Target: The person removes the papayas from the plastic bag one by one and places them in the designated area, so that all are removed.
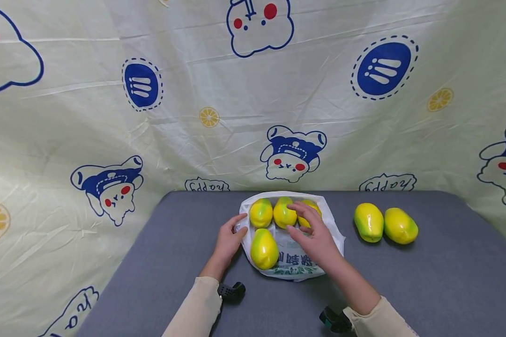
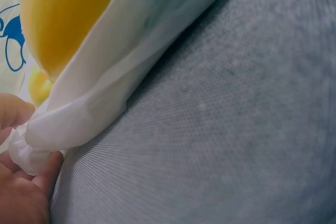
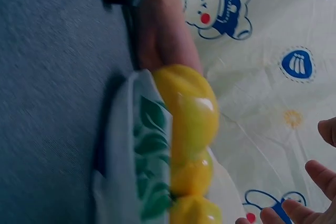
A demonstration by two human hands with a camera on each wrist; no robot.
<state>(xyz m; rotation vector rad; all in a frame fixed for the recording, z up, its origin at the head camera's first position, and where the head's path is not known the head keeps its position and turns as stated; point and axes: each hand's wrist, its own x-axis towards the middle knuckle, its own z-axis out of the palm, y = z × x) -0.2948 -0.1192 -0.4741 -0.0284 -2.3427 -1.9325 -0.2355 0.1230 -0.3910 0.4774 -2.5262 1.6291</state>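
Observation:
A white plastic bag (image 1: 293, 245) with dark printing and green leaf marks lies on the table, its rim folded out. Several glossy yellow-green mangoes sit on it: three in a row at the back, including the middle mango (image 1: 283, 213), and one front-left mango (image 1: 264, 249). My left hand (image 1: 229, 238) pinches the bag's left edge; the left wrist view shows the bunched plastic (image 2: 79, 119) between thumb and fingers. Over the right half of the bag, my right hand (image 1: 316, 236) hovers with spread fingers, partly hiding the back-right mango (image 1: 309, 210). Its fingertips (image 3: 315, 169) hold nothing.
Two more mangoes lie side by side right of the bag, a greener mango (image 1: 368, 222) and a yellower mango (image 1: 400, 226). The grey table (image 1: 438, 271) ends at a printed cloth backdrop (image 1: 236, 154). Dark wrist devices (image 1: 232, 292) sit on both wrists.

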